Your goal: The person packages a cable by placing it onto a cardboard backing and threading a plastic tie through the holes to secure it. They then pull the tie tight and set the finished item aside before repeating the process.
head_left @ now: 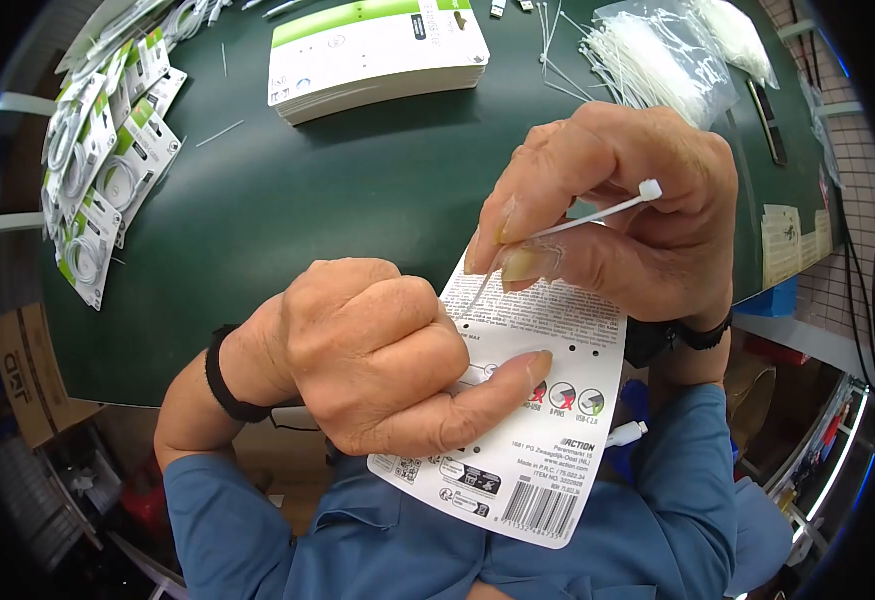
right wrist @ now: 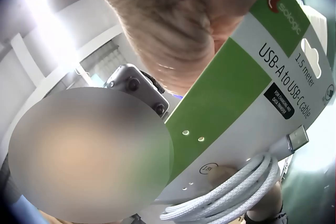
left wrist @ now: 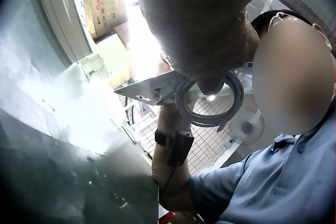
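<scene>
My left hand (head_left: 377, 355) grips a printed cardboard packaging card (head_left: 527, 480), its thumb lying across the back side that faces up. A coiled white USB cable (right wrist: 226, 198) lies against the card's green-and-white front, seen in the right wrist view. With thumb and fingertips, my right hand (head_left: 637, 210) pinches a thin white cable tie (head_left: 597, 216). The tie's square head sticks out to the right, and its tail runs down to the card by small punched holes. The left fingers are curled, and what lies inside them is hidden.
A stack of blank-looking packaging cards (head_left: 377, 60) stands at the back of the green table (head_left: 207, 220). Carded cables (head_left: 87, 190) pile up at left. Loose cable ties (head_left: 627, 60) and plastic bags (head_left: 697, 60) lie back right, near a dark phone-like slab (head_left: 765, 120).
</scene>
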